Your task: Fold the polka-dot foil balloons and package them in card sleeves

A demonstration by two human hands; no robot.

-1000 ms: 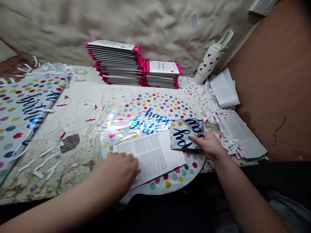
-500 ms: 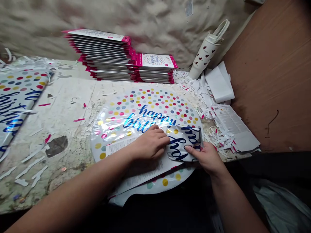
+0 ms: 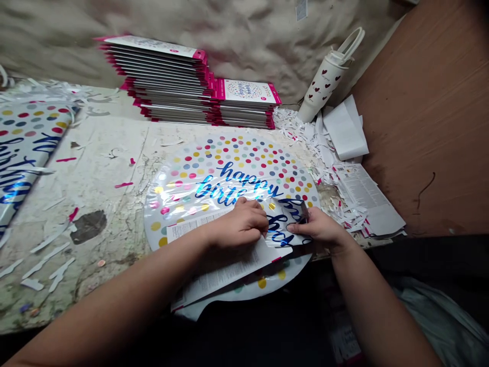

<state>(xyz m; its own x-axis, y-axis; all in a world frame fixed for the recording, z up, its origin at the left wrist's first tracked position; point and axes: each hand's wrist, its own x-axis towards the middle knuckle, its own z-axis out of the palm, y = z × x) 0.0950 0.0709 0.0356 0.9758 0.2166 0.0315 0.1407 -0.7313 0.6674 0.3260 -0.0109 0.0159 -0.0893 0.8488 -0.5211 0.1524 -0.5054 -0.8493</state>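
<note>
A round, flat foil balloon (image 3: pixel 229 148) with coloured dots and blue "happy birthday" lettering lies on the table before me. On top of it is a printed white card packet (image 3: pixel 237 265) with pink edge marks, tilted up to the right. My left hand (image 3: pixel 242 224) rests over the packet, its fingers curled closed at the packet's edge; the fingertips are partly hidden. Between my hands lies a folded foil balloon (image 3: pixel 280 227) with blue letters. My right hand (image 3: pixel 319 229) pinches its right end, thumb on top and fingers underneath.
Stacked pink-edged packets (image 3: pixel 168 81) stand at the back beside a lower stack (image 3: pixel 246 107). A white tumbler with hearts (image 3: pixel 323 84), paper shreds (image 3: pixel 298 127) and printed sheets (image 3: pixel 369 199) are on the right. Another foil balloon (image 3: pixel 23 148) lies at left.
My right hand has moved slightly left and up with the folded foil, whose right end now bends inward and shows less. My left hand has stayed almost in place.
</note>
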